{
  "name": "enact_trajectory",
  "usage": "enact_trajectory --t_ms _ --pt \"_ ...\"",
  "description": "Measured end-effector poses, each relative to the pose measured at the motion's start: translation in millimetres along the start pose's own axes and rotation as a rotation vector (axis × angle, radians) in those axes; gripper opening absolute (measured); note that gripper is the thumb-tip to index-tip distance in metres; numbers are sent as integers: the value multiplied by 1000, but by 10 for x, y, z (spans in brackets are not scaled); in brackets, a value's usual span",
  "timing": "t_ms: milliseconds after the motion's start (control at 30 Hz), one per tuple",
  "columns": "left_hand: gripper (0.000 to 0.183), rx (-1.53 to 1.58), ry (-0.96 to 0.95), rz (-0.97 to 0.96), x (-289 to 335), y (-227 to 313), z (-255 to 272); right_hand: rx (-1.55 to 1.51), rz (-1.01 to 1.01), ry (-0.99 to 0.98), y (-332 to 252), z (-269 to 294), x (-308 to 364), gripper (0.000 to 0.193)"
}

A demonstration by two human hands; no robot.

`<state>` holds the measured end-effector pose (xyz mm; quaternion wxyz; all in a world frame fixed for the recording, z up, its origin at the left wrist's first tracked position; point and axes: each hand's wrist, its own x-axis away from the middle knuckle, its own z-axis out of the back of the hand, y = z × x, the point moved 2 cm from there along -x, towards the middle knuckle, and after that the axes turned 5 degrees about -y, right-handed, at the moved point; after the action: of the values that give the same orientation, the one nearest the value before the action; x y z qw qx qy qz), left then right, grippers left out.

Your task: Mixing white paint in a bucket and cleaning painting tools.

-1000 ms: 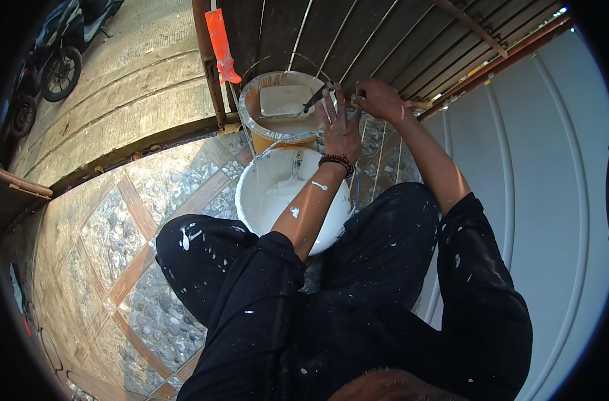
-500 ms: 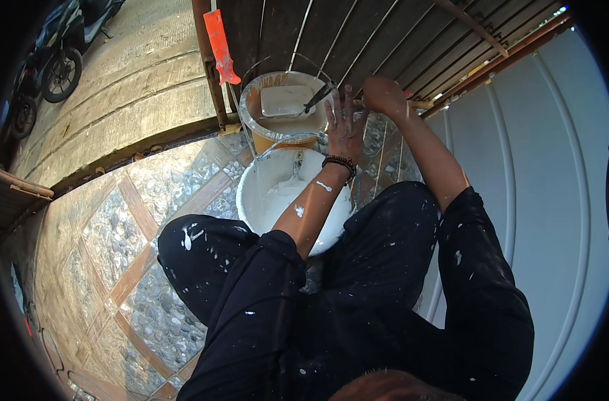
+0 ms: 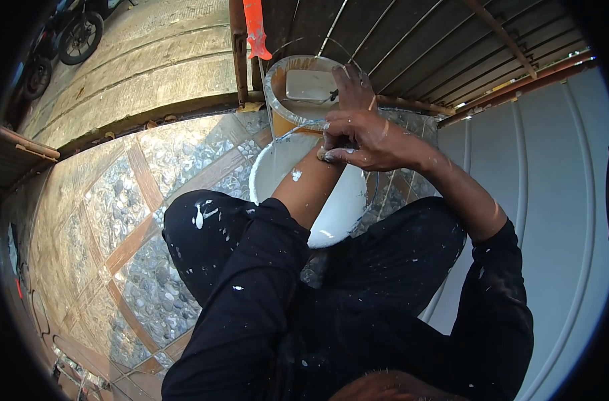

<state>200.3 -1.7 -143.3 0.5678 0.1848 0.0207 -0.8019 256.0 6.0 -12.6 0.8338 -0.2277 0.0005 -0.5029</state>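
My left arm reaches out over a white bucket (image 3: pixel 261 170) of white paint. My left hand (image 3: pixel 354 88) is open, its fingers stretched past the rim of an orange-yellow bucket (image 3: pixel 286 125). Across the left wrist lies my right hand (image 3: pixel 378 142), thumb and fingers closed on a small yellowish piece (image 3: pixel 322 154), too small to name. That piece presses against my left forearm (image 3: pixel 312 187), which carries white paint spots. In the orange-yellow bucket sits a pale rectangular container (image 3: pixel 309 85) in cloudy liquid. The bracelet on my left wrist is hidden.
A bright orange handle (image 3: pixel 255 30) stands by a rusty post (image 3: pixel 239 53) at the fence. A dark slatted fence (image 3: pixel 418 40) closes off the far side, a grey ribbed panel (image 3: pixel 552 200) the right. Parked motorcycles (image 3: pixel 80 37) stand far left, beyond the pebbled tile floor (image 3: pixel 164 281).
My right hand has come down from the fence side onto my left wrist and forearm. The paint streak near that wrist no longer shows. The view has shifted slightly.
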Motion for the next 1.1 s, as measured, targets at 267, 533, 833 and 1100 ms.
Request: enact_trajectory --t_ms 267,533,833,1100 --pt "55 -159 -93 141 -274 -243 293 3 336 22 -1142 -143 357 16" --pt "54 -207 -30 184 -273 -221 37 28 108 77 -1048 -144 392 14" --pt "59 -63 -180 197 -272 -199 -10 -57 181 16 -1061 -231 366 14" --pt "58 -273 -146 185 -45 -334 -47 152 237 -82 -1334 -329 88 17"
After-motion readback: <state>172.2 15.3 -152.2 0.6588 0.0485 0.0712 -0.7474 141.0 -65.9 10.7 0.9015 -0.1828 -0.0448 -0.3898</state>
